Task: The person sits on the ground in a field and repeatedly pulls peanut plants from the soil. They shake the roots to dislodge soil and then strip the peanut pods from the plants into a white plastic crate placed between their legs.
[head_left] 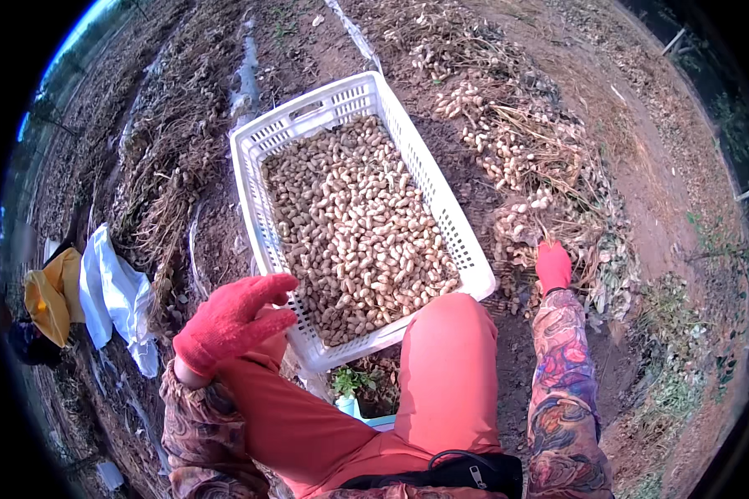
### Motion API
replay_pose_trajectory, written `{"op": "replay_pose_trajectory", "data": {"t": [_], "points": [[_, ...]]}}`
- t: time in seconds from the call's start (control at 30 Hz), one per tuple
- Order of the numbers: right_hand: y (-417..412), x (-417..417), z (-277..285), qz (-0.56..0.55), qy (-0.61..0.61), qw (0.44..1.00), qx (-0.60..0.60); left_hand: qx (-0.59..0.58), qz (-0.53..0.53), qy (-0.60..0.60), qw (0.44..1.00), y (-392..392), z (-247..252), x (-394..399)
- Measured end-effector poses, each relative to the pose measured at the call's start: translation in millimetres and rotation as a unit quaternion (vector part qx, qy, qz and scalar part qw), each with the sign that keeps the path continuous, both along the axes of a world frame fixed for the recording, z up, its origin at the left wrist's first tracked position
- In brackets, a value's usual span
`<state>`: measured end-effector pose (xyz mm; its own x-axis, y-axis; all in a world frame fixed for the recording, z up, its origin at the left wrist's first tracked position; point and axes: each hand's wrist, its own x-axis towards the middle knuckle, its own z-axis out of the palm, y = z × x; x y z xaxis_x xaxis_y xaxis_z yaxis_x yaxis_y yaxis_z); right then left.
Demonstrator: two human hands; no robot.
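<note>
A white plastic crate (pixel 440 187) stands on the soil between my knees, with many unshelled peanuts (pixel 368 218) inside. My left hand (pixel 237 324), in a red glove, is raised at the crate's near left corner, its thumb and fingers apart and nothing visible between them. To the right of the crate, my right hand (pixel 553 265), also in a red glove, reaches down to the near end of a row of pulled peanut plants (pixel 530 156) with pods attached. Its fingertips are at the dry stems; whether they are closed on them cannot be told.
Rows of dried peanut vines (pixel 168 162) lie to the left, with strips of plastic film (pixel 246 75) between them. A white sack (pixel 115 287) and a yellow cloth or bag (pixel 53 299) lie at the far left. A small green plant (pixel 349 379) shows below the crate.
</note>
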<state>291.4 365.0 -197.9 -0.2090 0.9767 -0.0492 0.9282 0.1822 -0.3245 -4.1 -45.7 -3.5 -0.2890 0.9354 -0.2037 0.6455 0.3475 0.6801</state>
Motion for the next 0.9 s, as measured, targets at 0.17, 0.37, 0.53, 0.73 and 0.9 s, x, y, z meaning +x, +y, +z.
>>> {"op": "replay_pose_trajectory", "data": {"t": [0.17,0.37,0.53,0.73,0.9], "points": [[-26.0,25.0,-42.8,0.301,-0.082,0.945,-0.098,-0.012,0.001,0.01,1.0,-18.4,-1.4,9.0],[-11.7,-1.7,-42.9,0.152,0.098,0.972,-0.151,-0.008,0.005,0.062,0.998,-12.7,6.0,10.3],[4.2,10.2,-20.3,0.11,0.004,0.988,-0.106,0.036,0.031,-0.007,0.999,-17.5,6.4,11.5],[-55.3,-16.7,-8.2,0.195,-0.116,0.96,-0.162,0.045,-0.018,0.026,0.999,-0.1,3.1,10.0],[-22.0,23.3,22.7,0.083,0.064,0.993,-0.061,0.018,-0.021,0.023,0.999,-0.2,4.2,16.3]]}}
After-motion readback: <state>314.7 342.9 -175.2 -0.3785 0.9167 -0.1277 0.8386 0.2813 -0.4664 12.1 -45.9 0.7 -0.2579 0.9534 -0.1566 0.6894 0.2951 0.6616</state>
